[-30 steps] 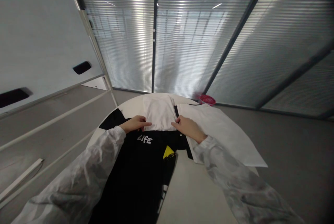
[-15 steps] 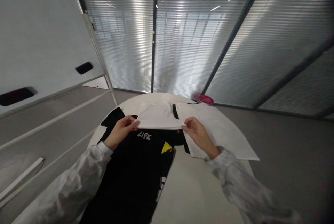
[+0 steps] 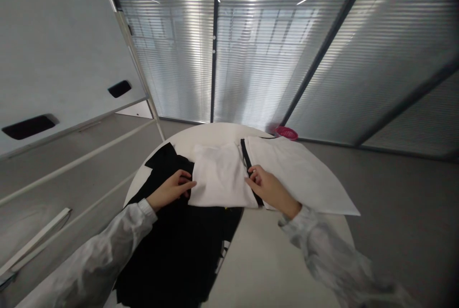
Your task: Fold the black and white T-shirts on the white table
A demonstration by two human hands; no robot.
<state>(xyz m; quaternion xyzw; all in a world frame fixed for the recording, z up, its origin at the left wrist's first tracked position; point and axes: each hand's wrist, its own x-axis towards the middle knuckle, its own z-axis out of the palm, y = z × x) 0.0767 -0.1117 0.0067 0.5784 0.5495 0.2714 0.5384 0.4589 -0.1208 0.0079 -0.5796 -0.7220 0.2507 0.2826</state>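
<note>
Basket [image 3: 287,133] right of centre, contents unclear; left hand [image 3: 169,192], right hand [image 3: 271,189] half-open at sides of white cloth [image 3: 220,179], grip unclear.

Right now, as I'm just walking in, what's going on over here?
A person has both hands at a white cloth spread on a round table, the left hand at its left edge and the right hand at its right. Whether the fingers pinch it is hard to tell. The cloth overlaps a black garment, and a larger white piece lies to the right.
</note>
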